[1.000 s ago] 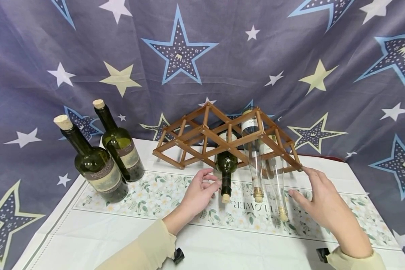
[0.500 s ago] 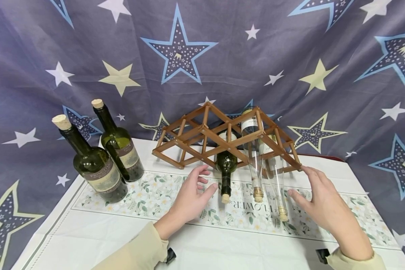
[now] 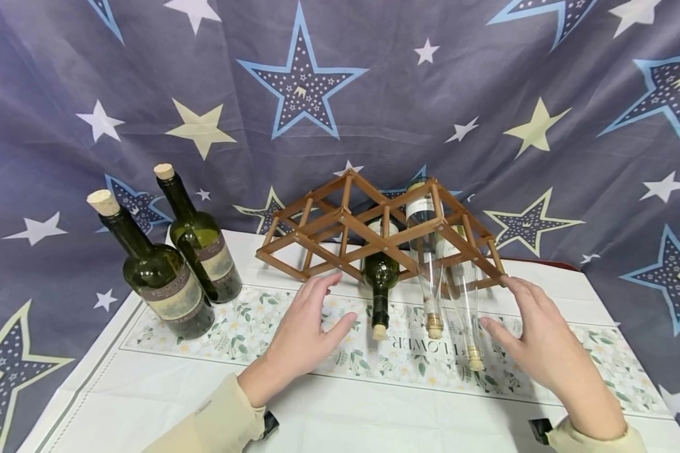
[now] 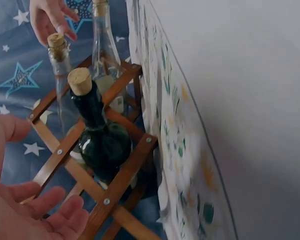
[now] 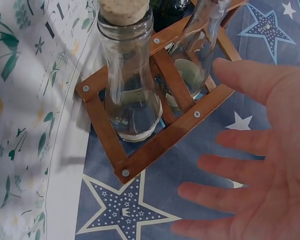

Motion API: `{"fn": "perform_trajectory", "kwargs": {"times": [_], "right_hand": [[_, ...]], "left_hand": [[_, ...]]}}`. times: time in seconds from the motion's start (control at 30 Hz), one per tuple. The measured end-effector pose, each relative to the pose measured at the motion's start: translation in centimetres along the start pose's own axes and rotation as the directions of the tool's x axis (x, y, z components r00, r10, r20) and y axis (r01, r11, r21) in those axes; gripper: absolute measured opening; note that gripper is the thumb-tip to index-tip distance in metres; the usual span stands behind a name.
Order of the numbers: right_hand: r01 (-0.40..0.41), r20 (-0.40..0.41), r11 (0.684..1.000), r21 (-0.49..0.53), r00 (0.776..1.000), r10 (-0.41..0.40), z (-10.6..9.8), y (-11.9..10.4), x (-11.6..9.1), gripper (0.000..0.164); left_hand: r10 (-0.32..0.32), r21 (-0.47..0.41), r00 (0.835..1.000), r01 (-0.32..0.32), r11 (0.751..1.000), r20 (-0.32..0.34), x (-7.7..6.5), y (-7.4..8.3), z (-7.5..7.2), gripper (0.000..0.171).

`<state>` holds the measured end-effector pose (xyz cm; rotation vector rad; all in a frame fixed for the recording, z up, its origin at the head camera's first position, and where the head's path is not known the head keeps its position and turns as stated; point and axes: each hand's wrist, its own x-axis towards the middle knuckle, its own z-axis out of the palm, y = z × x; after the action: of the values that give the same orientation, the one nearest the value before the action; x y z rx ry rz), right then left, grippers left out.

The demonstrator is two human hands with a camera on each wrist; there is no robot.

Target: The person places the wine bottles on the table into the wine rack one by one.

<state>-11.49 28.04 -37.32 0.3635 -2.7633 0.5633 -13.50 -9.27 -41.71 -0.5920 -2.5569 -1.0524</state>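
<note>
A brown wooden lattice wine rack (image 3: 342,217) stands on the table. Neck outward in it lie a dark green corked wine bottle (image 3: 381,272) and two clear corked bottles, one in the middle (image 3: 429,274) and one to the right (image 3: 469,324). My left hand (image 3: 300,333) is by the rack's lower front, left of the green bottle's neck, fingers relaxed and holding nothing. My right hand (image 3: 544,336) has its fingertips right at the rack's right corner, thumb spread toward the right clear bottle. In the right wrist view its fingers (image 5: 225,170) are spread beside the rack.
Two green corked wine bottles with labels, a front one (image 3: 172,296) and a rear one (image 3: 214,255), stand upright on the left of the table. A floral runner (image 3: 249,327) crosses the white tablecloth (image 3: 396,415). A star-patterned curtain (image 3: 385,119) hangs behind the rack.
My left hand has drawn back leftward from the green bottle's neck, and its fingers have opened wider. The right hand stays nearly still at the rack's right corner.
</note>
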Motion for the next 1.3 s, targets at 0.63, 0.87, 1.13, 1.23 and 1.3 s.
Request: {"fn": "perform_trajectory", "kwargs": {"times": [0.63, 0.87, 1.13, 1.23, 1.3], "right_hand": [[0.083, -0.075, 0.996, -0.009, 0.994, -0.084, 0.0, -0.8, 0.2, 0.075], [0.103, -0.092, 0.995, -0.011, 0.99, -0.103, 0.0, -1.0, 0.2, 0.075], [0.109, -0.107, 0.994, -0.013, 0.988, -0.11, 0.0, -0.9, 0.1, 0.079], [0.111, -0.112, 0.994, -0.013, 0.988, -0.111, 0.1, -1.0, 0.1, 0.079], [0.109, -0.112, 0.994, -0.012, 0.988, -0.109, 0.1, -1.0, 0.1, 0.079]], "left_hand": [[0.185, 0.315, 0.983, -0.172, 0.933, -0.013, -1.0, -1.5, -2.8, 0.078], [0.271, 0.374, 0.956, -0.211, 0.903, -0.116, -0.9, -1.8, -4.6, 0.077], [0.298, 0.386, 0.938, -0.213, 0.898, -0.177, -0.8, -1.8, -6.3, 0.077], [0.297, 0.394, 0.936, -0.204, 0.896, -0.191, -0.9, -1.8, -6.7, 0.077], [0.294, 0.395, 0.935, -0.198, 0.897, -0.2, -1.0, -1.9, -6.9, 0.076]]}}
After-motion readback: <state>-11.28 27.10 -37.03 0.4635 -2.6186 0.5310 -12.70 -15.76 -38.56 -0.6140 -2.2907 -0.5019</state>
